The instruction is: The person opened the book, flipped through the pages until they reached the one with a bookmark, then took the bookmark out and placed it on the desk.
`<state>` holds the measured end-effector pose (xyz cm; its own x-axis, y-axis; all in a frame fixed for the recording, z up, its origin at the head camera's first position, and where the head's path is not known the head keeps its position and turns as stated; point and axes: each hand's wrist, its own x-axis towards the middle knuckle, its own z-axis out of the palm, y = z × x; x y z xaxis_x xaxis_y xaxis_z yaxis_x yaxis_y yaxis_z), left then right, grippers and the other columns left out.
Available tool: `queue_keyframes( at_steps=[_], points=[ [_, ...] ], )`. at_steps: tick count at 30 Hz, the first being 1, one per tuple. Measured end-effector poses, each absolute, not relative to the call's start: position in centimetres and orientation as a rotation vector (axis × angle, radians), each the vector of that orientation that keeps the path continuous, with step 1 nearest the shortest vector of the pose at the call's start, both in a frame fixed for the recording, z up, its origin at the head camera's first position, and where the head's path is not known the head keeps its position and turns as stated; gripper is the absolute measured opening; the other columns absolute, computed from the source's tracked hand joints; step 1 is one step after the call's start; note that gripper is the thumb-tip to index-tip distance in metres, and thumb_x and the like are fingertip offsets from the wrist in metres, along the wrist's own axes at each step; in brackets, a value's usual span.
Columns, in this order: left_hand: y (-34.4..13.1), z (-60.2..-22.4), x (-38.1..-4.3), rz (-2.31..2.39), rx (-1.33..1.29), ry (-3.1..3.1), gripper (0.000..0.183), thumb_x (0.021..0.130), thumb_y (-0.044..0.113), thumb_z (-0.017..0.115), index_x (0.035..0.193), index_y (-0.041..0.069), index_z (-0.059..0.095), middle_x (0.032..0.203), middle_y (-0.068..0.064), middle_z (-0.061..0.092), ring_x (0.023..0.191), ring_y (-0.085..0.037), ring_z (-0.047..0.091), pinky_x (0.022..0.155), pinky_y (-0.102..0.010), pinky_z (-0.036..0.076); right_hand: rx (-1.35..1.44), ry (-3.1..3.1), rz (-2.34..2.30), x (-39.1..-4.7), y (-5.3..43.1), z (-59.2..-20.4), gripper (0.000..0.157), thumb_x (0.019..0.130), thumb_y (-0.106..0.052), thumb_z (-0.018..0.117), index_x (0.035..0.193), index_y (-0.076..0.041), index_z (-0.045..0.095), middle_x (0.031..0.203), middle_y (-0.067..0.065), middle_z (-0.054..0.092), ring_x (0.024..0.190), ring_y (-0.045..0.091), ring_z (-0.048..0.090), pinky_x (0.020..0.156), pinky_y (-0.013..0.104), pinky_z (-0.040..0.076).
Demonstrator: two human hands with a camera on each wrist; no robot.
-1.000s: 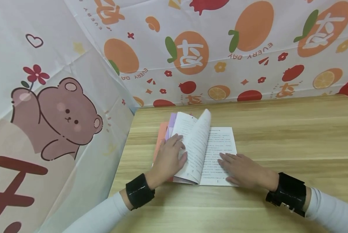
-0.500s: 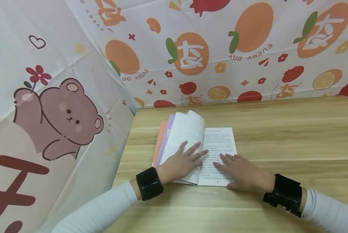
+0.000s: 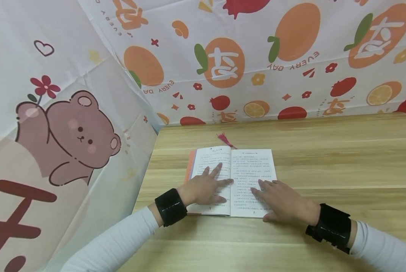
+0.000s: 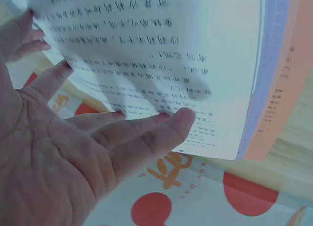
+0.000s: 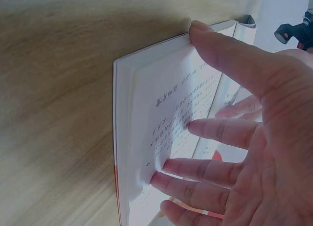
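An open book [image 3: 252, 162] with printed pages lies on the wooden table. My left hand [image 3: 208, 187] rests on its left page with fingers spread; the left wrist view shows those fingertips against the print [image 4: 112, 50]. At the left edge of the book an orange and purple cover flap [image 4: 276, 84] sticks out. My right hand [image 3: 284, 200] lies on the lower right page, fingers extended. In the right wrist view its fingertips touch the page [image 5: 171, 89] and the thumb reaches the book's near edge. Neither hand grips anything.
A pink tassel [image 3: 225, 140] pokes out above the book's spine. The wooden table [image 3: 342, 158] extends to the right. Behind it hangs a fruit-print cloth [image 3: 257, 49], and a bear-print cloth [image 3: 77, 132] covers the left side. A black device [image 5: 293, 34] stands beyond the book.
The raised leaf has come down flat onto the left side. My left hand moved right across the pages, then settled on the left page. My right hand shifted slightly left.
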<state>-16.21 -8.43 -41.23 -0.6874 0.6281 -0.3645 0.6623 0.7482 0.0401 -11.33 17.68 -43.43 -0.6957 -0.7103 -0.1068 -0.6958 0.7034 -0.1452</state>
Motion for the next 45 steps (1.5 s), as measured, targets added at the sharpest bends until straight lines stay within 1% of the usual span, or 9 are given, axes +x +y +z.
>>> queue_keyframes(
  at_steps=[5, 9, 12, 17, 23, 30, 36, 40, 45],
  points=[
    [-8.6, -41.3, -16.9, -0.009, 0.931, 2.544, 0.073, 0.077, 0.059, 0.055, 0.140, 0.036, 0.028, 0.151, -0.021, 0.007, 0.126, -0.048, 0.018, 0.097, -0.060, 0.033, -1.138, 2.739, -0.147, -11.4, 17.5, -43.3, 0.081, 0.068, -0.048, 0.071, 0.132, -0.005, 0.044, 0.132, 0.029, 0.044, 0.115, 0.039, 0.043, 0.092, 0.056, 0.040],
    [-8.5, -41.4, -17.0, 0.105, 0.913, 2.511, 0.074, 0.078, 0.053, 0.059, 0.141, 0.031, 0.028, 0.150, -0.024, 0.006, 0.131, -0.041, 0.006, 0.105, -0.060, 0.018, -1.114, 2.718, -0.165, -11.4, 17.6, -43.2, 0.081, 0.067, -0.045, 0.073, 0.130, -0.004, 0.045, 0.131, 0.030, 0.044, 0.116, 0.040, 0.041, 0.092, 0.056, 0.040],
    [-8.4, -41.4, -16.9, 0.152, 0.899, 2.512, 0.074, 0.078, 0.050, 0.061, 0.141, 0.029, 0.029, 0.149, -0.025, 0.005, 0.132, -0.037, 0.001, 0.107, -0.059, 0.013, -1.099, 2.710, -0.173, -11.3, 17.6, -43.0, 0.080, 0.066, -0.043, 0.074, 0.130, -0.003, 0.046, 0.132, 0.030, 0.043, 0.116, 0.040, 0.041, 0.093, 0.056, 0.039],
    [-8.4, -41.5, -16.7, 0.177, 0.868, 2.534, 0.075, 0.076, 0.052, 0.062, 0.140, 0.029, 0.031, 0.150, -0.025, 0.005, 0.131, -0.042, 0.002, 0.105, -0.062, 0.016, -1.094, 2.705, -0.174, -11.3, 17.5, -42.9, 0.081, 0.066, -0.044, 0.074, 0.130, -0.003, 0.045, 0.131, 0.031, 0.043, 0.117, 0.040, 0.040, 0.094, 0.057, 0.038],
    [-8.6, -41.6, -16.4, 0.166, 0.828, 2.558, 0.075, 0.075, 0.056, 0.060, 0.140, 0.033, 0.030, 0.151, -0.021, 0.001, 0.129, -0.047, 0.003, 0.098, -0.065, 0.027, -1.125, 2.717, -0.145, -11.3, 17.3, -43.0, 0.085, 0.065, -0.051, 0.072, 0.129, -0.002, 0.046, 0.130, 0.031, 0.045, 0.117, 0.039, 0.040, 0.095, 0.056, 0.037],
    [-9.1, -42.2, -16.2, -0.009, 1.098, 2.635, 0.075, 0.080, 0.066, 0.041, 0.143, 0.028, 0.024, 0.153, -0.009, -0.006, 0.133, -0.030, -0.010, 0.100, -0.069, 0.016, -1.168, 2.752, -0.118, -11.5, 17.1, -43.1, 0.080, 0.064, -0.050, 0.072, 0.125, -0.003, 0.052, 0.125, 0.030, 0.050, 0.111, 0.039, 0.046, 0.091, 0.055, 0.040],
    [-9.4, -42.7, -16.4, 0.004, 1.149, 2.604, 0.079, 0.081, 0.067, 0.038, 0.144, 0.025, 0.018, 0.154, -0.008, -0.001, 0.134, -0.029, -0.006, 0.096, -0.070, 0.024, -1.189, 2.754, -0.111, -11.9, 17.2, -42.9, 0.078, 0.062, -0.052, 0.072, 0.123, -0.006, 0.055, 0.122, 0.027, 0.054, 0.106, 0.037, 0.050, 0.088, 0.053, 0.044],
    [-9.5, -42.6, -16.3, 0.026, 1.143, 2.593, 0.075, 0.081, 0.066, 0.039, 0.144, 0.028, 0.021, 0.153, -0.010, 0.001, 0.134, -0.032, -0.004, 0.095, -0.070, 0.026, -1.180, 2.746, -0.105, -12.1, 17.1, -42.8, 0.073, 0.063, -0.049, 0.074, 0.121, -0.008, 0.057, 0.121, 0.025, 0.056, 0.104, 0.036, 0.052, 0.086, 0.052, 0.046],
    [-9.3, -42.8, -15.9, 0.056, 1.203, 2.603, 0.066, 0.084, 0.061, 0.040, 0.141, 0.029, 0.030, 0.152, -0.017, 0.004, 0.133, -0.036, -0.003, 0.097, -0.069, 0.024, -1.120, 2.691, -0.105, -11.6, 17.1, -42.7, 0.066, 0.071, -0.036, 0.072, 0.127, -0.009, 0.051, 0.129, 0.027, 0.048, 0.113, 0.039, 0.045, 0.092, 0.053, 0.042]
  ],
)
